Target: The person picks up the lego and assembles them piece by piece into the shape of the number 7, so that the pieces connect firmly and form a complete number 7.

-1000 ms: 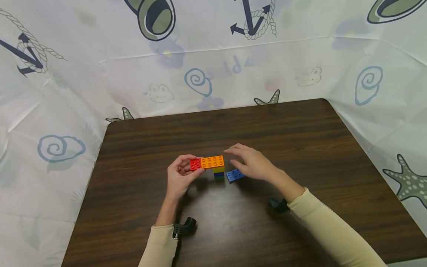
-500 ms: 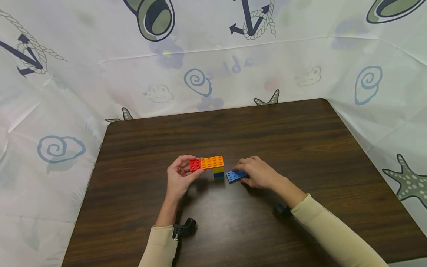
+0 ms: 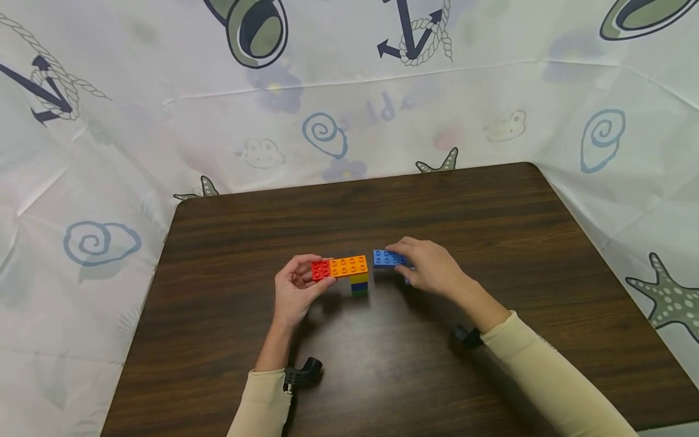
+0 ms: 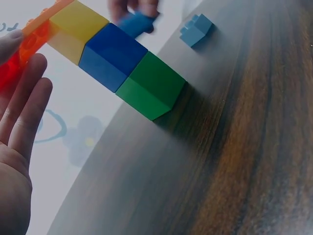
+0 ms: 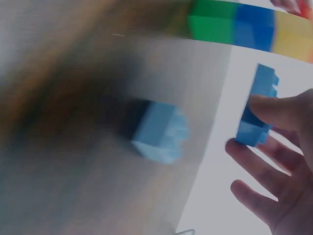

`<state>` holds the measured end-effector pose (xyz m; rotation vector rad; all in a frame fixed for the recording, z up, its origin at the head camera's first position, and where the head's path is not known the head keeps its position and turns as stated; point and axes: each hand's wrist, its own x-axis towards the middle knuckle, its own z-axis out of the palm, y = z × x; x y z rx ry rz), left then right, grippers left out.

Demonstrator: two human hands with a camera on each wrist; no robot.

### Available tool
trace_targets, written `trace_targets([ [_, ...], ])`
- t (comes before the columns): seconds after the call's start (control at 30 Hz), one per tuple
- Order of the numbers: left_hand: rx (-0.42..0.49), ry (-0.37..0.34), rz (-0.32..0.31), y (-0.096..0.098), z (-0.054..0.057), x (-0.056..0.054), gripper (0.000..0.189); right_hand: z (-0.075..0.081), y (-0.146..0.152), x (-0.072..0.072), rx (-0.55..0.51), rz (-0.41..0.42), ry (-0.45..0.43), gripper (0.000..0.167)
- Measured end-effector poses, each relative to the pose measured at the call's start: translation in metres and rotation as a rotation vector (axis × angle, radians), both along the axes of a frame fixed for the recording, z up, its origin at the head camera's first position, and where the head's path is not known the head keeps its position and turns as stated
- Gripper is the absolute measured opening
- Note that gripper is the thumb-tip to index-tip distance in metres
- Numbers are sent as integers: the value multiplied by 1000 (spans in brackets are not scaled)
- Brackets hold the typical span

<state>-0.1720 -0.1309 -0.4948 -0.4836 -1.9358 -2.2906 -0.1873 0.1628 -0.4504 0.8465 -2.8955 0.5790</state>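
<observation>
My left hand (image 3: 292,294) grips a red brick (image 3: 320,270) between thumb and fingers. That brick sits beside an orange brick (image 3: 348,266), level with it. Under the orange brick's right end stands a column of a yellow block (image 4: 78,27), a dark blue block (image 4: 113,56) and a green block (image 4: 151,85), the green one on the table. Just right of the column, my right hand (image 3: 434,270) pinches a long light-blue brick (image 3: 386,258), held off the table with studs up. Its right end is hidden by the fingers in the head view.
A small light-blue brick (image 5: 159,129) stands on the dark wooden table (image 3: 262,230), mostly hidden under my right hand in the head view. Behind the table's far edge hangs a white printed cloth (image 3: 218,121). Both wrists carry black cameras.
My right hand came down onto the long light-blue brick, took hold of it and lifted it up and away from me. The left hand and the column have stayed put.
</observation>
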Motion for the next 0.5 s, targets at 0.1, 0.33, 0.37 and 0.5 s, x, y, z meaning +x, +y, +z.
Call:
trace_targets([
  [0.1,4,3,-3,1,1,0,42,16,-4,-1,-135,-43,35,46],
  [0.33,32,-11,-4,3,0,2,47,43,-36,5,-300,28,54,48],
  [0.37,34,-12,-7,3,-1,2,48,45,-41,6,-304,44,54,48],
  [0.5,40,1,-16,2,1,1,53,50,-63,8,-285,121,72,45],
])
